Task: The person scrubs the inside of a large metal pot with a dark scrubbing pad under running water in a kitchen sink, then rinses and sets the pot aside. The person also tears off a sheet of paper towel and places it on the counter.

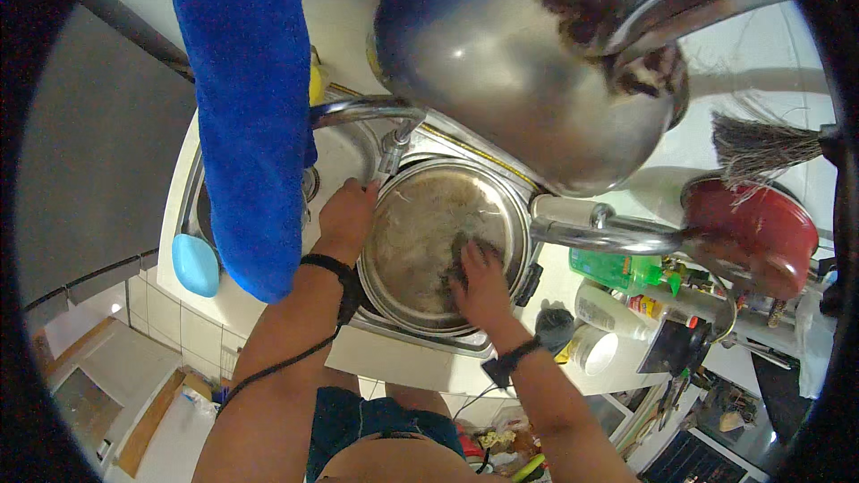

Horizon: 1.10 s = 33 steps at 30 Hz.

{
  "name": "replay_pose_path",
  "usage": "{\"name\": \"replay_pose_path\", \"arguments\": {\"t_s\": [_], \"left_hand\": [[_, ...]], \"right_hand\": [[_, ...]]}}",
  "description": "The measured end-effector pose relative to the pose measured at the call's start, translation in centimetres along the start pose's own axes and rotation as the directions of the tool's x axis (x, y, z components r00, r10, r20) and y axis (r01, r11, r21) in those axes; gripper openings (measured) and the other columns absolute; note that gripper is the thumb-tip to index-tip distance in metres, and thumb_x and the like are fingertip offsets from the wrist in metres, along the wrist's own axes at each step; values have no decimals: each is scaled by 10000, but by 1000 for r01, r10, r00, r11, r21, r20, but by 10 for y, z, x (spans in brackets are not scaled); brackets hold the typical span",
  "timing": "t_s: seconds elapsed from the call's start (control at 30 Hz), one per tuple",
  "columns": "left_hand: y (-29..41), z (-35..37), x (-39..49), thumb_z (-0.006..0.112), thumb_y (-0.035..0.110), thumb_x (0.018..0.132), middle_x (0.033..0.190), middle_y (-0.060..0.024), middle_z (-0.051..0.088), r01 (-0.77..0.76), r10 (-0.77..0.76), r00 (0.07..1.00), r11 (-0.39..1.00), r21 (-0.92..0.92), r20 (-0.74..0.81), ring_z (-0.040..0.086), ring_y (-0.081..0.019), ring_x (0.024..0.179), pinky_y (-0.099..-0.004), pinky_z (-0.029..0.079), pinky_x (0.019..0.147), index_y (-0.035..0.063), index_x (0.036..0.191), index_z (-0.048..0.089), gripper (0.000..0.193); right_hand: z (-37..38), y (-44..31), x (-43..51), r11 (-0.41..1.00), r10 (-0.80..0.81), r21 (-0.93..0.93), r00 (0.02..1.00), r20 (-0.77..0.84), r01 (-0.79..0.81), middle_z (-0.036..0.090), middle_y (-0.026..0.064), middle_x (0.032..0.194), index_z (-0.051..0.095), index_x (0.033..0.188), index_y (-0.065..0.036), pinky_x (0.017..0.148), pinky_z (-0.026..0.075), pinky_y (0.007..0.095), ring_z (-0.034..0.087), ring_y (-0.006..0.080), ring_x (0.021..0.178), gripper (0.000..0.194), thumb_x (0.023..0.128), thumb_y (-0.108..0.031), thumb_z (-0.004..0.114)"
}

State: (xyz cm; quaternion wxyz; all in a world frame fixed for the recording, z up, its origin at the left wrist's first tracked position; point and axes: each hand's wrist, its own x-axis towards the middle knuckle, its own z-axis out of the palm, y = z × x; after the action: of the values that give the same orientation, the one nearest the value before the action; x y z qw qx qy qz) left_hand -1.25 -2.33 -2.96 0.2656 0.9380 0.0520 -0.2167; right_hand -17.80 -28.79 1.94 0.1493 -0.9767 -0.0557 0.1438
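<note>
A large round metal pan or lid (429,221), its surface stained and brownish, lies over the sink basin. At its left rim is my left hand (347,215), fingers curled against the edge close to the faucet spout (390,155). My right hand (482,285) presses a dark scouring pad (460,256) onto the right part of the metal surface. The pad is partly hidden under my fingers. Both wrists wear black bands with thin cables.
A blue towel (245,114) hangs at left, hiding part of the second basin (345,151). A large metal wok (510,74) looms above the sink. At right are a red pot (751,241), a green bottle (607,270) and a white cup (597,352). A light-blue object (196,265) sits left.
</note>
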Motion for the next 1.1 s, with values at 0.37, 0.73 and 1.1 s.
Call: {"name": "replay_pose_path", "arguments": {"t_s": [0.37,0.73,1.1], "left_hand": [[1,5,2,489,527,1105,1034,-273,753,23,-23,1000,999,35,0,741,-450,966,-538,599,824,-18,1137,644,568],[-9,13,10,472,495,1119,1002,-267,752,-150,156,988,974,168,-23,746,-430,946,-522,610,781,-9,1130,637,531],[-8,11,5,490,460,1122,1018,-303,736,-30,30,1000,999,32,-8,711,-494,979,-557,579,876,-33,1090,641,517]], "right_hand": [[27,-37,-42,997,-47,75,985,163,35,507,219,1593,513,1519,27,1192,417,543,528,490,1345,670,939,-253,700],[15,-46,12,970,-152,195,988,41,141,521,240,1581,570,1443,27,1150,452,542,564,488,1314,577,934,-203,714],[14,20,10,996,28,85,999,45,-32,474,215,1628,547,1497,1,1216,397,547,513,463,1400,610,966,-273,667]]}}
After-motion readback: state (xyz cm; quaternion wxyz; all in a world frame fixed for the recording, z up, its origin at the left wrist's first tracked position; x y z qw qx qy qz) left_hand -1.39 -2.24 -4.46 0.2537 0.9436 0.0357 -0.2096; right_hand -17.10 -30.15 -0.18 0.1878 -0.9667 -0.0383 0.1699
